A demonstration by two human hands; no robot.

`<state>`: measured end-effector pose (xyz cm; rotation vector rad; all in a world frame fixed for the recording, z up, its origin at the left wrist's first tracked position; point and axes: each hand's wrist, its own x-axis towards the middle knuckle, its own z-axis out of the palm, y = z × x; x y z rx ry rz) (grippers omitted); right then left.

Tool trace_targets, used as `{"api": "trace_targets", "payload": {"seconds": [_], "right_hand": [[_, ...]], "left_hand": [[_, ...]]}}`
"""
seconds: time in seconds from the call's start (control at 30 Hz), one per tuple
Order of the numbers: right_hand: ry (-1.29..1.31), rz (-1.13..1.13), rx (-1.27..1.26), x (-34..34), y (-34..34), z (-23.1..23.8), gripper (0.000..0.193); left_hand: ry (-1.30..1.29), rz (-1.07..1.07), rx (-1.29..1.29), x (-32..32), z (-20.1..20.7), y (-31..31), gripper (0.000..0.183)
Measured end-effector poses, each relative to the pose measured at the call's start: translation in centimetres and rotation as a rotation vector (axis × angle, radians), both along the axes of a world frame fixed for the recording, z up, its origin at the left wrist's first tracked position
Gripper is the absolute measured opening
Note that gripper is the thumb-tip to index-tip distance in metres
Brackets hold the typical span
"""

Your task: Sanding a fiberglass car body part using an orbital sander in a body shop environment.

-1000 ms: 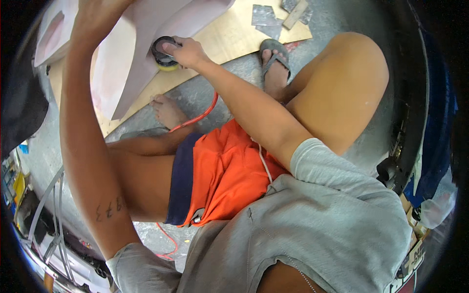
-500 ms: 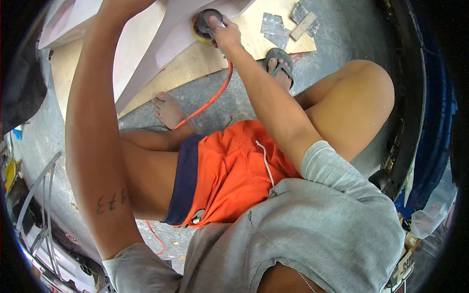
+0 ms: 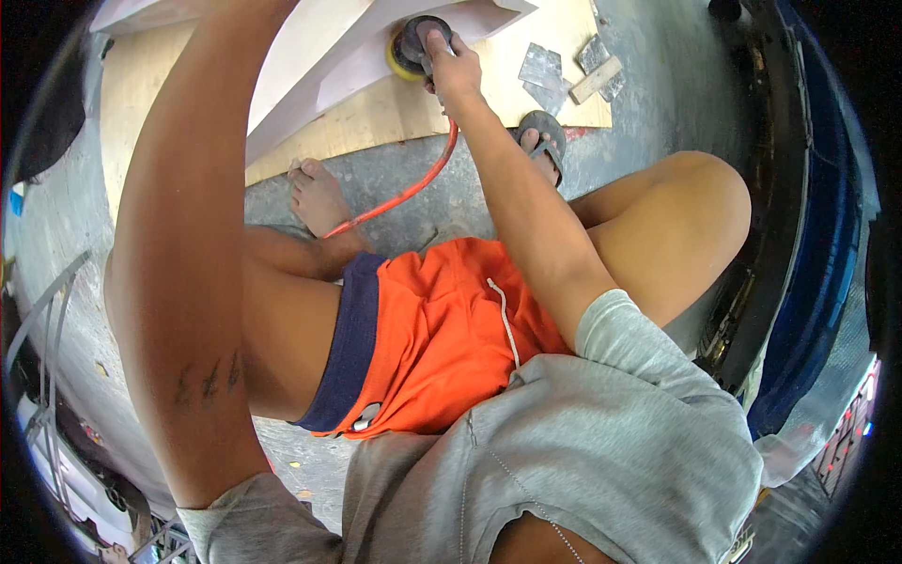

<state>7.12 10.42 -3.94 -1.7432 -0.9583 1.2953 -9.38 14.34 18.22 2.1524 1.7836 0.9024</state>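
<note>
My right hand (image 3: 458, 75) is closed around a round power sander (image 3: 411, 39) with a black top and a yellow pad edge. The thumb lies over its top. The sander rests at the near edge of a long white panel (image 3: 329, 61) with an angled, pointed end. A red hose (image 3: 413, 190) runs from the sander down past my bare foot. My left arm (image 3: 193, 235) stretches up along the left side over the panel, and its hand is beyond the upper edge of the picture.
Plywood (image 3: 376, 132) lies under the panel on the grey floor. On its right part are grey sheets (image 3: 541, 68) and a small wooden block (image 3: 596, 80). My sandalled foot (image 3: 543, 141) is close to its edge. A dark curved part (image 3: 770, 244) stands at the right.
The view has shifted a little. My right hand and the sander have slid slightly away from me along the panel. The left hand, partly visible before at the top, has left the picture.
</note>
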Motion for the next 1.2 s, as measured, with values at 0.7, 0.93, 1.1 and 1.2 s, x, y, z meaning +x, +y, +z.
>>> {"api": "trace_targets", "payload": {"seconds": [0.7,0.93,1.1,1.2], "right_hand": [[-0.116,-0.157,-0.026,0.9,1.7,-1.9,0.064],[-0.132,0.187,0.015,-2.3,-0.1,-1.4,0.067],[-0.170,0.348,0.082,-5.2,-1.6,-1.3,0.058],[-0.221,0.374,0.107,-5.1,-1.5,-1.6,0.065]], "left_hand": [[0.015,0.042,-0.055,0.1,0.4,-0.7,0.148],[-0.027,0.008,-0.142,0.1,0.0,0.7,0.149],[0.088,0.068,-0.037,-0.3,-0.4,0.6,0.150],[0.100,0.066,-0.043,-0.8,-0.2,0.2,0.149]]}}
